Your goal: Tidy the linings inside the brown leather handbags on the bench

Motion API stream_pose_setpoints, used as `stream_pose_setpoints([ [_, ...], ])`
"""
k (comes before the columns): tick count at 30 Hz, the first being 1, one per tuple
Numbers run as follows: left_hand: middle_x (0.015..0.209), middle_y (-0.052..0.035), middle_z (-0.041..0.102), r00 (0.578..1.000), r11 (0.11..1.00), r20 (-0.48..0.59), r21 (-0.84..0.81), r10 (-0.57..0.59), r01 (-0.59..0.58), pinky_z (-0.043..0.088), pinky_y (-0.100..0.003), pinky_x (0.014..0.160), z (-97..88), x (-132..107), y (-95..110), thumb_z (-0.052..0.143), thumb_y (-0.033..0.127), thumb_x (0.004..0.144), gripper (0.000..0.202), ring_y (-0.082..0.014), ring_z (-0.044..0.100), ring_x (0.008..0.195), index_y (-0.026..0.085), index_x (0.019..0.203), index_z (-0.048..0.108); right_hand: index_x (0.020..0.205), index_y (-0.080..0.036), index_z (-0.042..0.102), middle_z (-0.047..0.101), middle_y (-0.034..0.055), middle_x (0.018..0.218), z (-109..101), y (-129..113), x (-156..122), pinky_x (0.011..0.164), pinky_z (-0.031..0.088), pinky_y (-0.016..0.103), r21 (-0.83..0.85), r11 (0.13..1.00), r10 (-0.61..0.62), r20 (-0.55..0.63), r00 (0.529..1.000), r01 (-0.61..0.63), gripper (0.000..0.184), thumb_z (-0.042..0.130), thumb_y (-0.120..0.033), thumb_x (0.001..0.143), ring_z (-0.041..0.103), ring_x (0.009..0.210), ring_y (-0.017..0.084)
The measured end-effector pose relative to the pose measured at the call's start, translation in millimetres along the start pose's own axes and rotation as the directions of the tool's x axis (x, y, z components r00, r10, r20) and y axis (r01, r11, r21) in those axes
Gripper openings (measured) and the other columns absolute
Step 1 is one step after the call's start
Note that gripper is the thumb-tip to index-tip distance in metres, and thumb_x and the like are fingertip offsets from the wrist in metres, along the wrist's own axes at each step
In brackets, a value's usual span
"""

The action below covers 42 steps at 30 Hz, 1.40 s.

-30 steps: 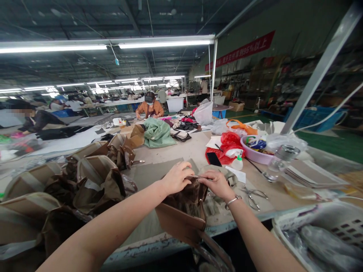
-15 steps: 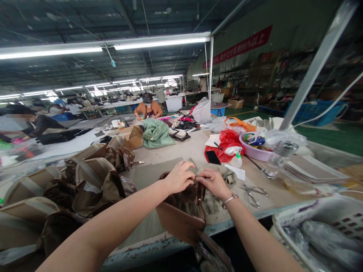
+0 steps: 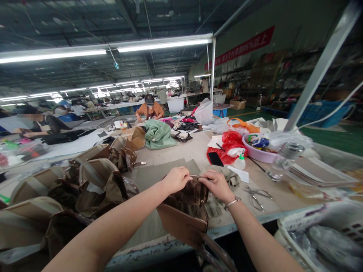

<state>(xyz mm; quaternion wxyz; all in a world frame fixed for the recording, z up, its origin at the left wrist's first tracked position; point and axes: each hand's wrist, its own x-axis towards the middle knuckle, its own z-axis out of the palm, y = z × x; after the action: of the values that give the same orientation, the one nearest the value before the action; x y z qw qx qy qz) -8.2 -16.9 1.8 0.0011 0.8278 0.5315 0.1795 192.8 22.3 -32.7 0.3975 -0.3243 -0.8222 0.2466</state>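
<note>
A brown handbag (image 3: 181, 217) stands at the table's front edge, its dark lining showing and its strap hanging over the side. My left hand (image 3: 176, 179) pinches the bag's upper edge at the far side, fingers curled closed. A little to the right, my right hand (image 3: 216, 184) grips the same edge between thumb and fingers. A short stretch of the rim is drawn between the two hands. A bracelet circles my right wrist. Under the bag lies a grey-green sheet (image 3: 150, 173).
Several unfinished bags (image 3: 99, 175) crowd the left side. Scissors (image 3: 258, 194), a black phone (image 3: 215, 159), a glue bottle (image 3: 239, 162), a glass jar (image 3: 286, 160) and a lilac basin (image 3: 262, 153) lie to the right. A white basket (image 3: 309, 211) stands front right. A co-worker (image 3: 149, 107) sits opposite.
My left hand has moved slightly left and down, its raised fingers now curled onto the bag's edge. The gap between my hands is wider. The view has shifted a little.
</note>
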Motion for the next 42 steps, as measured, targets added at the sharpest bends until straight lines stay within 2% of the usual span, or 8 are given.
stream_pose_setpoints([
  [13, 0.070, -0.0039, 0.056, 0.992, 0.991, -0.011, 0.039, -0.126, 0.126, 0.041, -0.027, 0.064, 2.0, 4.5, 6.9, 0.052, 0.026, 0.080, 0.017, -0.0159, 0.054, 0.069, 0.015, 0.068, 0.054, 0.066, -0.021, 0.061, 0.052, 0.0023, 0.063, 1.0, -2.5, -1.0, 0.060, 0.040, 0.027, -0.043, 0.998, -0.037, 0.027, 0.999, 0.039, 0.033, 0.043, -0.039, 0.086, 0.050, 0.064, 0.014],
  [16, 0.071, -0.0037, 0.056, 0.989, 0.987, -0.017, 0.050, -0.149, 0.150, 0.040, -0.026, 0.062, 1.9, 4.7, 7.2, 0.052, 0.027, 0.080, 0.017, -0.0155, 0.054, 0.068, 0.015, 0.068, 0.054, 0.082, -0.022, 0.066, 0.056, 0.0036, 0.070, -2.1, -2.3, -2.7, 0.064, 0.042, 0.027, -0.033, 0.999, -0.039, 0.086, 0.996, 0.042, 0.031, 0.041, -0.040, 0.087, 0.052, 0.069, 0.015],
  [18, 0.071, -0.0037, 0.056, 0.987, 0.986, -0.016, 0.058, -0.158, 0.158, 0.040, -0.026, 0.062, 1.7, 4.8, 7.1, 0.052, 0.027, 0.079, 0.016, -0.0156, 0.054, 0.067, 0.015, 0.068, 0.054, 0.098, -0.023, 0.064, 0.059, 0.0042, 0.078, -2.9, -0.9, -1.9, 0.068, 0.043, 0.028, -0.045, 0.999, -0.026, 0.110, 0.994, 0.031, 0.031, 0.048, -0.044, 0.082, 0.054, 0.074, 0.016],
  [20, 0.071, -0.0039, 0.057, 0.987, 0.985, -0.016, 0.064, -0.162, 0.163, 0.040, -0.027, 0.061, 1.2, 4.9, 7.2, 0.052, 0.026, 0.079, 0.016, -0.0160, 0.054, 0.067, 0.015, 0.068, 0.054, 0.106, -0.023, 0.062, 0.061, 0.0046, 0.084, -1.4, 0.7, 0.9, 0.071, 0.044, 0.029, -0.063, 0.998, -0.012, 0.091, 0.996, 0.018, 0.037, 0.055, -0.046, 0.078, 0.054, 0.077, 0.017],
  [26, 0.069, -0.0037, 0.056, 0.985, 0.982, -0.013, 0.076, -0.173, 0.174, 0.041, -0.026, 0.061, 0.3, 5.1, 7.7, 0.052, 0.026, 0.079, 0.016, -0.0157, 0.054, 0.067, 0.015, 0.068, 0.056, 0.083, -0.023, 0.069, 0.059, 0.0011, 0.071, 8.1, -2.4, 13.4, 0.063, 0.043, 0.024, -0.034, 0.999, 0.018, 0.061, 0.998, -0.016, 0.023, 0.055, -0.040, 0.079, 0.054, 0.069, 0.013],
  [33, 0.068, -0.0033, 0.056, 0.988, 0.985, -0.025, 0.077, -0.152, 0.154, 0.040, -0.026, 0.060, 4.4, 5.7, 5.0, 0.054, 0.029, 0.078, 0.019, -0.0153, 0.054, 0.065, 0.016, 0.065, 0.056, 0.066, -0.021, 0.067, 0.056, 0.0008, 0.065, 9.9, -6.9, 15.9, 0.058, 0.039, 0.025, -0.080, 0.996, -0.029, 0.028, 0.999, 0.032, 0.023, 0.054, -0.034, 0.080, 0.051, 0.062, 0.012],
  [39, 0.068, -0.0030, 0.057, 0.985, 0.982, -0.027, 0.080, -0.168, 0.170, 0.039, -0.026, 0.059, 2.4, 6.0, 8.3, 0.054, 0.029, 0.078, 0.019, -0.0156, 0.054, 0.065, 0.016, 0.065, 0.056, 0.065, -0.020, 0.065, 0.054, 0.0021, 0.066, 11.7, -5.1, 12.3, 0.062, 0.041, 0.026, -0.133, 0.990, -0.044, 0.018, 0.999, 0.046, 0.026, 0.051, -0.034, 0.082, 0.051, 0.066, 0.014],
  [42, 0.068, -0.0032, 0.057, 0.983, 0.980, -0.022, 0.078, -0.180, 0.182, 0.039, -0.026, 0.058, 0.4, 5.0, 8.4, 0.054, 0.028, 0.078, 0.018, -0.0152, 0.054, 0.063, 0.015, 0.065, 0.057, 0.083, -0.022, 0.067, 0.058, 0.0028, 0.076, 6.2, -3.3, 10.1, 0.068, 0.043, 0.027, -0.108, 0.994, -0.018, 0.093, 0.996, 0.028, 0.023, 0.052, -0.039, 0.081, 0.054, 0.072, 0.015],
])
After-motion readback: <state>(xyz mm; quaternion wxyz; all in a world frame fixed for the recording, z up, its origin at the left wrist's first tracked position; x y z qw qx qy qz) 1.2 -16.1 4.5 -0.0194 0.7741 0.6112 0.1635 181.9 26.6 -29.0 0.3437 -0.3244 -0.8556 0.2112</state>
